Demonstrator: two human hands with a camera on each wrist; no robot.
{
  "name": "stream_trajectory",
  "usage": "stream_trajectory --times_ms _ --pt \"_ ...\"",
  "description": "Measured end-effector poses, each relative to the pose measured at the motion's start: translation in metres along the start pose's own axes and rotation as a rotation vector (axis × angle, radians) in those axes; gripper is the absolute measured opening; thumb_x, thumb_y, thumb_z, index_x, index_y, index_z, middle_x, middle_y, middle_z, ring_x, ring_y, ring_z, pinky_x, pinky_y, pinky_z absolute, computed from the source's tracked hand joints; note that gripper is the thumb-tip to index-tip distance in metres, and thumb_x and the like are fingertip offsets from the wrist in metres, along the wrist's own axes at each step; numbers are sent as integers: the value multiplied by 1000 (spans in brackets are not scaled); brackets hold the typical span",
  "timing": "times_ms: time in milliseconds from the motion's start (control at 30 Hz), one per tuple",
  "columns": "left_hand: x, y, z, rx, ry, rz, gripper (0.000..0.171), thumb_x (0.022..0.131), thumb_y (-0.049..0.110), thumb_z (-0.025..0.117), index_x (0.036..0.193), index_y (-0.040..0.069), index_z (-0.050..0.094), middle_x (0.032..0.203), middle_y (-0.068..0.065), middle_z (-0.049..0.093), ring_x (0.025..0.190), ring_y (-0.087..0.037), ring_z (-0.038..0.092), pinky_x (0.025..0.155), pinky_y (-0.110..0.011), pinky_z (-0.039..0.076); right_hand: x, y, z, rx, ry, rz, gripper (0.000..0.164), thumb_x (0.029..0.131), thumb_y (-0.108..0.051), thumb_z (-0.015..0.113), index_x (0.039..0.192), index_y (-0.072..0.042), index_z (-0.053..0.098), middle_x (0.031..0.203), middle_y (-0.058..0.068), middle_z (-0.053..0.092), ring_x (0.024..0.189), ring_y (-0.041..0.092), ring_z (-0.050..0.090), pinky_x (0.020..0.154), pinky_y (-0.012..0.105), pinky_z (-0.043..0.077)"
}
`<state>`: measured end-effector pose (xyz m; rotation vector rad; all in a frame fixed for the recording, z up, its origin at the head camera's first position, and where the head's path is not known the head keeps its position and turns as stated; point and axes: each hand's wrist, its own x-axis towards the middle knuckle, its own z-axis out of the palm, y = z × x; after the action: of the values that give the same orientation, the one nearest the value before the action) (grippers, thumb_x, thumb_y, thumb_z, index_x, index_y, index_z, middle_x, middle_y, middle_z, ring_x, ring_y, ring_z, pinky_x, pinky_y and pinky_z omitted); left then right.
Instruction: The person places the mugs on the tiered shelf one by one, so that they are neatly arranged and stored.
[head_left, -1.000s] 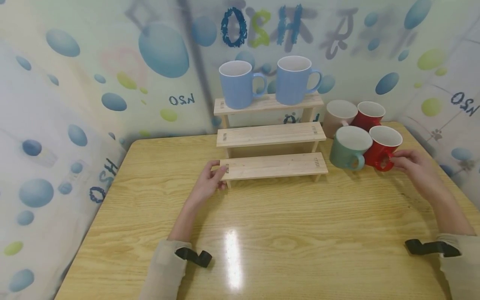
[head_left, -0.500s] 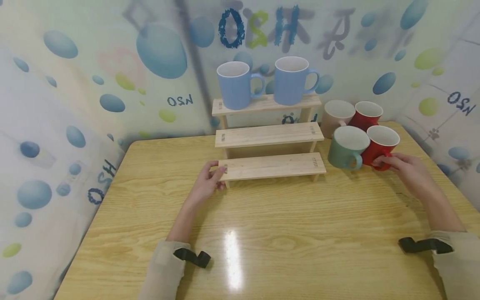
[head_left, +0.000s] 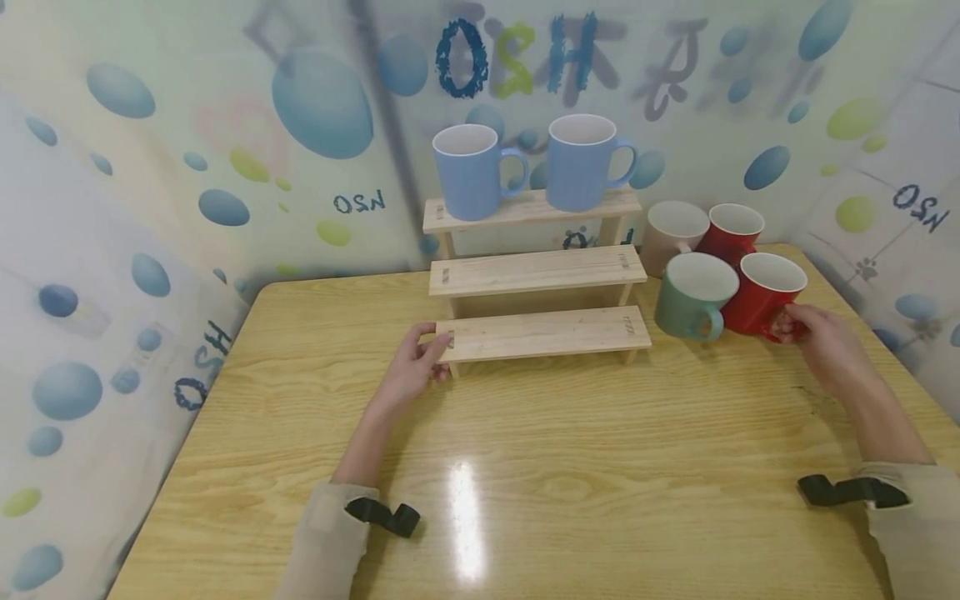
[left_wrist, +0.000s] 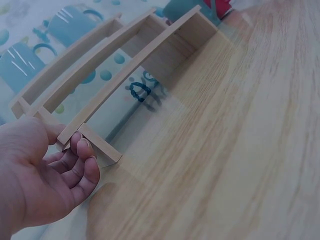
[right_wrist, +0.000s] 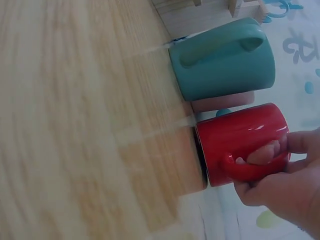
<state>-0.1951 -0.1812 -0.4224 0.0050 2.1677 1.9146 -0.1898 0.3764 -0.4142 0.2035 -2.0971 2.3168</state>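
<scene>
My left hand point(head_left: 408, 367) holds the left end of a three-step wooden rack point(head_left: 547, 333) at its lowest board. In the left wrist view the thumb lies on the board's end and the curled fingers point(left_wrist: 80, 172) are under it. At the right, my right hand point(head_left: 832, 346) grips a glossy red mug point(head_left: 757, 300) by its handle. Seen from the right wrist, fingers pass through the handle of the upright mug. A teal mug point(head_left: 693, 300) stands right beside it, its handle toward the front.
Two light blue mugs, one left point(head_left: 468, 179) and one right point(head_left: 581, 171), stand on the rack's top board. Behind the teal mug are a pale pinkish mug point(head_left: 667, 233) and another red mug point(head_left: 735, 229). A patterned wall cloth point(head_left: 330, 192) borders the wooden table point(head_left: 600, 483).
My right hand has gone from touching the front red mug's handle to gripping it. The mug has shifted slightly right, its handle turned rightward. The left hand stays on the rack.
</scene>
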Motion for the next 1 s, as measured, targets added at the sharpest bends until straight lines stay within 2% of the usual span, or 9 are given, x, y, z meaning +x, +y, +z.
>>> stream_trajectory --times_ms 133,233,333,500,633,700,833,1000 --pt "1 0 1 1 -2 1 63 105 39 54 152 7 28 123 -15 58 74 -16 58 70 -26 50 2 -4 -2 58 -38 -41 37 109 -1 23 71 0 25 70 8 21 65 21 17 66 33 13" --pt "1 -1 1 1 -1 -1 63 105 39 54 153 7 28 122 -14 58 74 -16 58 71 -26 50 2 -10 -3 247 23 -2 36 108 1 23 71 -2 20 72 7 15 66 20 11 63 30 11" --pt "0 -1 0 4 2 -8 64 105 40 54 153 8 27 122 -14 58 75 -16 58 72 -26 50 0 -15 -3 411 118 14 38 107 2 25 70 -2 21 73 7 15 67 19 12 60 28 11" --pt "-1 0 0 13 1 -7 64 105 41 54 153 8 28 126 -14 57 76 -16 58 73 -27 50 -2 -25 -1 524 216 -26 38 105 4 24 68 -2 23 73 7 15 66 17 13 57 24 12" --pt "-2 0 0 6 2 -4 63 105 40 54 153 8 28 126 -15 57 76 -16 58 74 -27 50 -3 -36 2 636 279 -98 38 106 7 27 68 0 27 76 7 18 65 17 15 53 23 16" --pt "-1 1 0 4 2 -4 63 105 40 54 153 8 28 126 -15 57 76 -16 58 73 -27 50 -4 -41 4 623 335 -144 39 105 7 31 67 1 30 77 8 22 65 18 18 52 23 20" --pt "0 0 0 0 -3 -6 62 106 39 53 153 7 28 125 -15 57 75 -15 58 71 -26 49 -8 -50 10 483 414 -210 35 105 4 39 70 1 36 77 7 32 67 17 26 53 22 27" --pt "1 -2 0 -4 -3 -9 61 106 38 53 153 7 27 125 -16 57 75 -15 57 70 -26 48 -14 -62 20 403 418 -296 23 105 0 45 82 2 44 74 7 34 69 18 28 56 21 30"
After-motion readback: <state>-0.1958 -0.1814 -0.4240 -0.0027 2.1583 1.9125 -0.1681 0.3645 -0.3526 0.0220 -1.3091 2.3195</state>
